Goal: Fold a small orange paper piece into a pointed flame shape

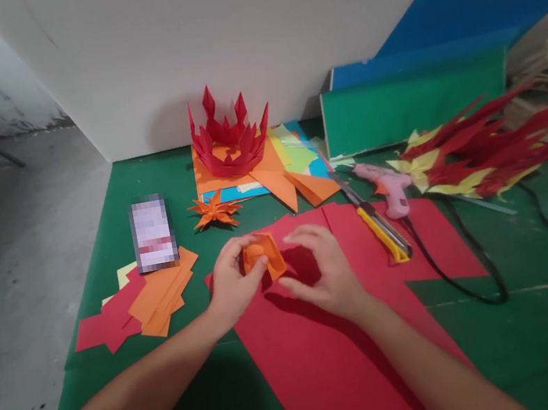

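Observation:
My left hand pinches a folded piece of orange paper, its thumb pressed into the middle and the fingers behind. Just to the right, my right hand is held with thumb and fingers apart, curved toward the folded paper but not visibly gripping it. Both hands are above large red paper sheets on the green table. Beyond them sit a spiky orange paper flower and a pointed red paper crown.
A pink glue gun with a black cord and a yellow utility knife lie at right, near red and yellow paper flames. At left are paper strips and a blurred phone-like rectangle. A white panel stands behind.

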The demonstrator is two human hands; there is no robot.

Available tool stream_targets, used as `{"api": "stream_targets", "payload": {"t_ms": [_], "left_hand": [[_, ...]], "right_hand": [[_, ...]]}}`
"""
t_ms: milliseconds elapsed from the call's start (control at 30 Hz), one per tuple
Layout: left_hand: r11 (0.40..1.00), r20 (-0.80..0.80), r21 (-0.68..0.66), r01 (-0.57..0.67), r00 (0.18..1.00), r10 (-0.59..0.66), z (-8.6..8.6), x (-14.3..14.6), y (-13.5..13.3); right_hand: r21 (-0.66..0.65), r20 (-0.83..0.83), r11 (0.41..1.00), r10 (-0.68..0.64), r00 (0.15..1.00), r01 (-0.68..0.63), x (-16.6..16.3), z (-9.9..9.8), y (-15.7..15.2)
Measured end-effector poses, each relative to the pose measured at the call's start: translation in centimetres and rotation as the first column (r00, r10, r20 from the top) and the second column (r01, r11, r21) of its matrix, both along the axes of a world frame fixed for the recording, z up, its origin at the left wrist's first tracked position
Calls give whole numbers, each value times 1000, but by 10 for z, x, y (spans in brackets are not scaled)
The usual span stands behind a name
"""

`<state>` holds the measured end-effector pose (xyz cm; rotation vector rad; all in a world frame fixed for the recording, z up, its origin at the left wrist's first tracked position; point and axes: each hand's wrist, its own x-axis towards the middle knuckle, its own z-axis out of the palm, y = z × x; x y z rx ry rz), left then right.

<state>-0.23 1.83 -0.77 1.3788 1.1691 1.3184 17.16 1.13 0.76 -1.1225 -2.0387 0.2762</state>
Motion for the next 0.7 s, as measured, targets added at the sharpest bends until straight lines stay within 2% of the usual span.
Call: {"api": "stream_targets", "payload": {"t_ms": [100, 267, 500, 600, 700], "left_hand": [[997, -59, 72, -22, 998, 27, 5, -1, -3], [990, -90, 126, -66, 993, 77, 8, -1, -5], [985, -132, 171, -31, 990, 54, 3, 0, -7], [985, -101, 170, 0, 995, 18, 5, 0, -10], [983, 0, 158, 91, 996, -92, 8, -2, -9]], "right_hand": [[-163, -156, 986, 3, 988, -28, 0, -1, 2], [-259, -248, 954, 86, 965, -151, -3, -4, 3], [-413, -249, 896, 62, 967, -164, -7, -1, 1], [-424, -269, 891, 47, 962, -162, -8, 0, 1], [-425, -272, 895, 19, 962, -137, -7, 0, 2]]}}
